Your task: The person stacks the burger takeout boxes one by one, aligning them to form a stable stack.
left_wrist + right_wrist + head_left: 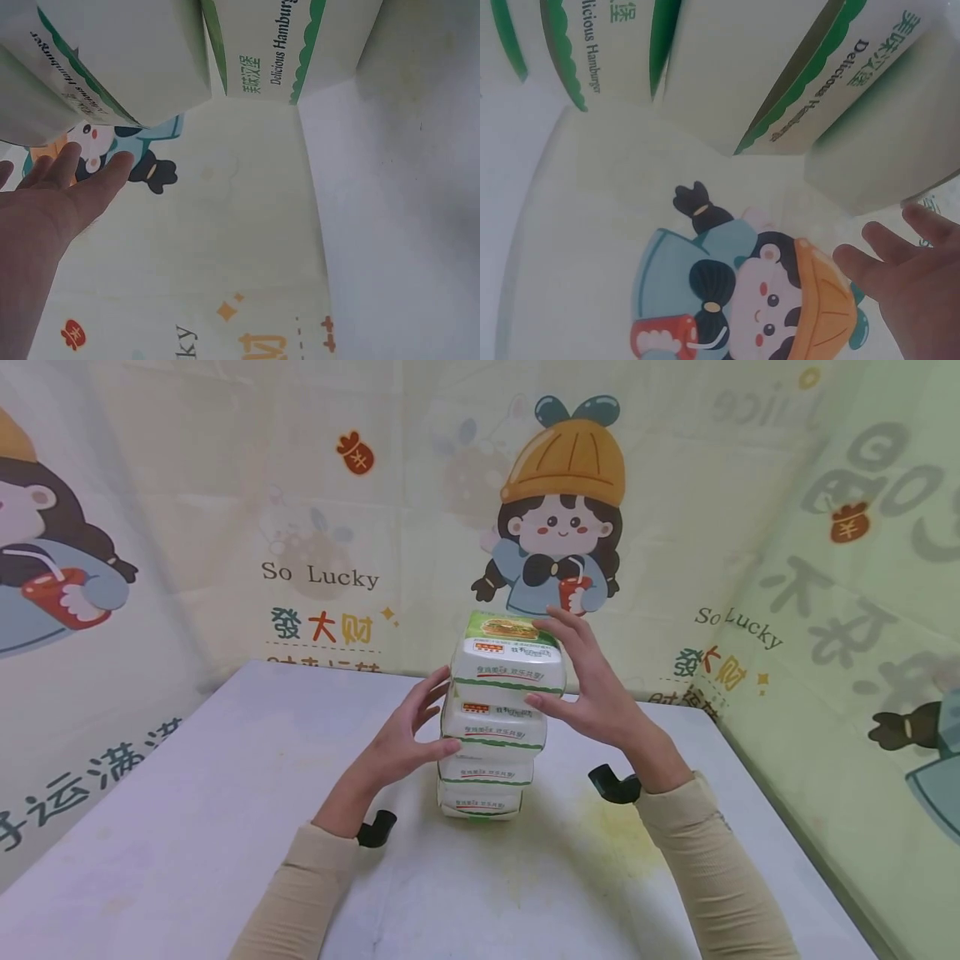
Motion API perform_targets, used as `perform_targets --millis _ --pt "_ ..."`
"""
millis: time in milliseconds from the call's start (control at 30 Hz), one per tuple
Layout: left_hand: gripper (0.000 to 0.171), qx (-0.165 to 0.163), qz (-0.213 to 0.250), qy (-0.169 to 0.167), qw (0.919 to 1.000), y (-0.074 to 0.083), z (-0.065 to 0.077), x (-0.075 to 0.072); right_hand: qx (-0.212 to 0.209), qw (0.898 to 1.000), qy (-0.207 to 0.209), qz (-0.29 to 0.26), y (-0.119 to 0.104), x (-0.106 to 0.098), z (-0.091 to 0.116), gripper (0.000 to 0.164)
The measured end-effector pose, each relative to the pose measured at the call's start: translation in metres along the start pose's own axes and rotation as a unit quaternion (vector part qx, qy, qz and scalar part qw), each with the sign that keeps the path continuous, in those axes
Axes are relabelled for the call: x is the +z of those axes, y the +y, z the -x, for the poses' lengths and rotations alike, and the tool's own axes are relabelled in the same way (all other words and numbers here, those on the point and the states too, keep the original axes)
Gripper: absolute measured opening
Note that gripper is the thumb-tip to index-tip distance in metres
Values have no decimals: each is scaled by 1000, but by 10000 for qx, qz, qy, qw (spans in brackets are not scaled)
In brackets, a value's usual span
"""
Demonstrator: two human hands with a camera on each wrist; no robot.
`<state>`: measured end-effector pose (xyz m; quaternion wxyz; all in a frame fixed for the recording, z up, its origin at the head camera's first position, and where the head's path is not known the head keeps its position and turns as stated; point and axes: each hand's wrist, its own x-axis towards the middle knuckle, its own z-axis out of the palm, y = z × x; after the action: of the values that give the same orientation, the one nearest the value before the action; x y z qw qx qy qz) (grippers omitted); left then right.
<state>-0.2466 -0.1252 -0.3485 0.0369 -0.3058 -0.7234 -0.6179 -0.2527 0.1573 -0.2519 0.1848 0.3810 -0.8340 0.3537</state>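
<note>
Several white and green hamburger boxes stand in a slightly leaning stack. The top box [510, 656] shows a burger picture on its lid, with the second box [495, 718] beneath it. Along the stack's left side is my left hand [408, 735], its thumb tip at the front of the second box and its fingers spread along the side. My right hand [592, 681] is beside the top box, fingertips near the lid's right edge and thumb tip by its lower front corner. In the right wrist view, fairly straight fingers [885, 244] reach the box's edge.
The stack stands on a white table [420, 893] with yellowish stains to its right. A cloth backdrop [420, 510] printed with cartoon figures and lettering rises behind and at both sides. Black curved pieces [615, 783] protrude by both wrists.
</note>
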Motion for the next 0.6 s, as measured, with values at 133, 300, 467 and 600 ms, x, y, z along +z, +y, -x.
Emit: perform_targets --millis 133,300,467,600 --pt "87 -51 -91 52 9999 0 1 -2 38 10000 26 33 2 -1 2 78" --pt "80 -37 -224 63 9997 1 4 -6 100 9999 20 113 2 -2 6 77" --pt "80 -83 -254 78 9996 2 7 -9 79 10000 -13 44 1 -2 8 78" --pt "77 -106 -444 92 9989 4 10 -14 88 10000 14 -1 3 -3 12 78"
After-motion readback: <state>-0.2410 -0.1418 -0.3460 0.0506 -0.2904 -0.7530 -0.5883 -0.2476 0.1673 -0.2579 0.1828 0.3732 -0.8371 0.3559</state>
